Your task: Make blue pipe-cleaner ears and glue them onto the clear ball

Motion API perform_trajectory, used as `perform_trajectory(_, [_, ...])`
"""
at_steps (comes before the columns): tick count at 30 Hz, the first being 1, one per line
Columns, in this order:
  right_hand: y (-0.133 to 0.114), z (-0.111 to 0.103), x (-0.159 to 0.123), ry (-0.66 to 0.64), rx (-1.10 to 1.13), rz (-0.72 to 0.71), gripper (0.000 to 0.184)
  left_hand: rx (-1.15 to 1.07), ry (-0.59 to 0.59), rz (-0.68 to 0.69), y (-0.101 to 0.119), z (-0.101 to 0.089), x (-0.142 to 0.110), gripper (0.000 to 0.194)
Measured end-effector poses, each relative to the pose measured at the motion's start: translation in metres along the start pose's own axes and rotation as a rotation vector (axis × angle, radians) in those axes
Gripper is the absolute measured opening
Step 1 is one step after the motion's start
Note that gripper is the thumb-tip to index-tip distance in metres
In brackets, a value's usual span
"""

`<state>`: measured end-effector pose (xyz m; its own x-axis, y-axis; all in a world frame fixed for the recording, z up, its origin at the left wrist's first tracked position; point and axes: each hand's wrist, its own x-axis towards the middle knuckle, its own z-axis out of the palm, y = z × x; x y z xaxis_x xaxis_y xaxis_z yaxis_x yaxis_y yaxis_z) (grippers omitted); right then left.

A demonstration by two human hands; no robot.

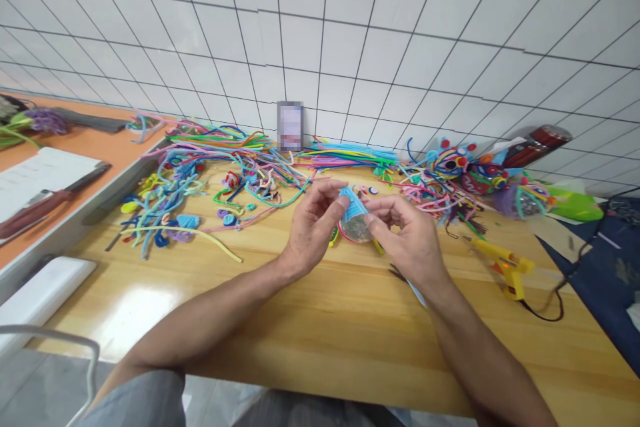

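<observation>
Left hand [315, 230] and right hand [411, 235]: each grip narrow, pinching blue piece [353, 203] against clear round object [356, 229], above desk [300, 340]. Blue covers one part; clear surface remains bare, so work looks partial. Glue gun [511, 273] lies right.

no readable text, blurred marks perhaps on the phone screen [291, 125]

A: Exposure?
B: Bright, even. Window-like glare patch on wooden tabletop [310, 320], lower left.
A: Sharpness?
B: Soft overall; wide-angle stretch at edges. Phone screen [291, 125] pixelated.
</observation>
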<state>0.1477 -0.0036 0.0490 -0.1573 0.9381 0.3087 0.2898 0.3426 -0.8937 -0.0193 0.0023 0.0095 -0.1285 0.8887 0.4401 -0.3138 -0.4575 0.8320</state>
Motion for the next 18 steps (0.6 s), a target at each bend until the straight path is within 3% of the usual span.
perform_trajectory(18, [0.0017, 0.0069, -0.0062, 0.191, -0.329, -0.334, 0.008, 0.046, 0.093, 0.048, -0.0034, 0.0009, -0.0061, 0.028])
